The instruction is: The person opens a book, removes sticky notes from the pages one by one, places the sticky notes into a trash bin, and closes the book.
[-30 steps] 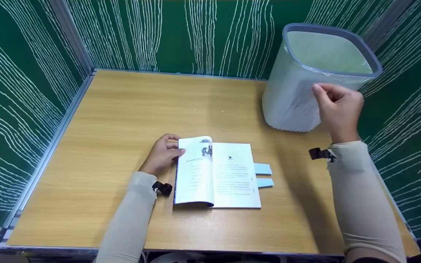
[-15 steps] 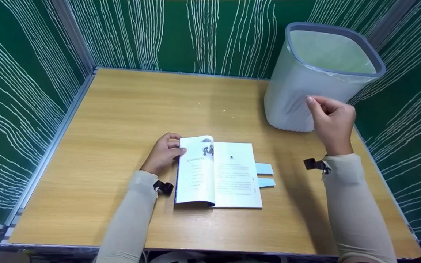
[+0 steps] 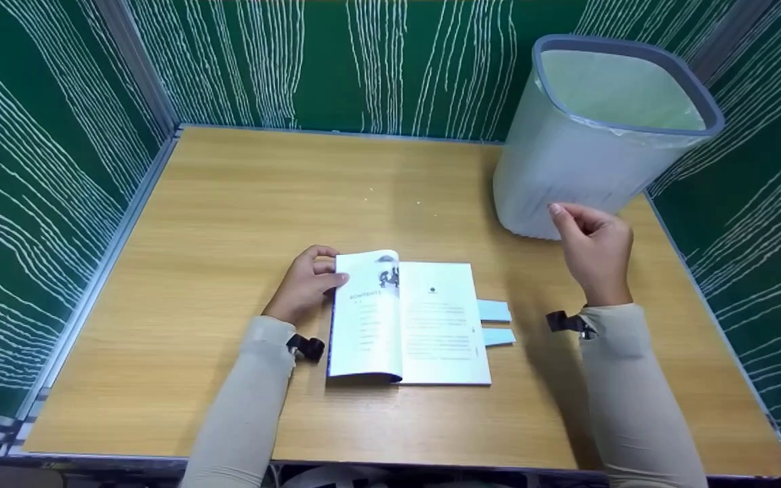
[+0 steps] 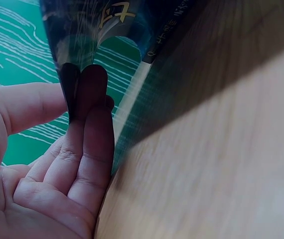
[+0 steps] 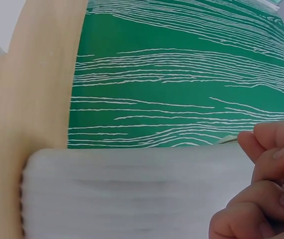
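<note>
Left grip (image 3: 304,285) pinched on open, white-paged paper book (image 3: 367,318); right grip (image 3: 594,254) pressed together, contents unclear. Book apparently being steadied; firm hold needed next.

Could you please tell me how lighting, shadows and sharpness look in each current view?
Head: the open book is brightly lit, its small print too soft to read, and a long shadow crosses the table to its right; left wrist: dimmer, the table blurred and the fingers partly shaded; right wrist: the side of the bin looks soft.
</note>
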The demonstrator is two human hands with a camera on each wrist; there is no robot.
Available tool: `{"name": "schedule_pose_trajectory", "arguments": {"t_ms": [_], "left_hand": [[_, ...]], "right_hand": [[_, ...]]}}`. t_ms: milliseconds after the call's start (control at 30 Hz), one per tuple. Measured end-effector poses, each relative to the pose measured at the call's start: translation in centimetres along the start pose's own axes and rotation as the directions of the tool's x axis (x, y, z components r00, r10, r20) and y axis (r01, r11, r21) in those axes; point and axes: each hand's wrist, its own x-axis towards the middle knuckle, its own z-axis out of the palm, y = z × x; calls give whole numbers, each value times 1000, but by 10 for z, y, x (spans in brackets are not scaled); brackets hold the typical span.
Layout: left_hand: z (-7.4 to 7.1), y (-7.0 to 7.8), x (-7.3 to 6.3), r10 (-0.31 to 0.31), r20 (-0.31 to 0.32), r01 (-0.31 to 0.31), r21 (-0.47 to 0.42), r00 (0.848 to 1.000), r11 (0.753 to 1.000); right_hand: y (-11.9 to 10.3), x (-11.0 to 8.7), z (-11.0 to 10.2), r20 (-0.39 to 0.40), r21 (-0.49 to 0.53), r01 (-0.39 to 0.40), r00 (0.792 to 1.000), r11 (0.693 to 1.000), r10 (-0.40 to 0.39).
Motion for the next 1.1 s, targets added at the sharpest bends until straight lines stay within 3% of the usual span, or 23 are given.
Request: {"name": "schedule_pose_trajectory", "arguments": {"t_ms": [333, 533, 800, 967, 1100], "left_hand": [[1, -2, -4, 21, 5, -21, -30, 1000, 999], [1, -2, -3, 7, 5, -7, -17, 1000, 1000], [1, 0, -3, -6, 3, 6, -36, 1000, 999], [1, -1, -3, -1, 2, 1, -41, 1000, 999], [1, 0, -2, 2, 3, -2, -33, 1000, 999]], "right_hand": [[8, -16, 10, 16, 65, 30, 999, 997, -31], [19, -30, 17, 32, 120, -12, 999, 993, 8], [57, -40, 28, 118, 137, -95, 990, 986, 79], [65, -46, 30, 178, 135, -157, 975, 978, 132], [73, -50, 29, 260, 75, -272, 934, 959, 244]]}}
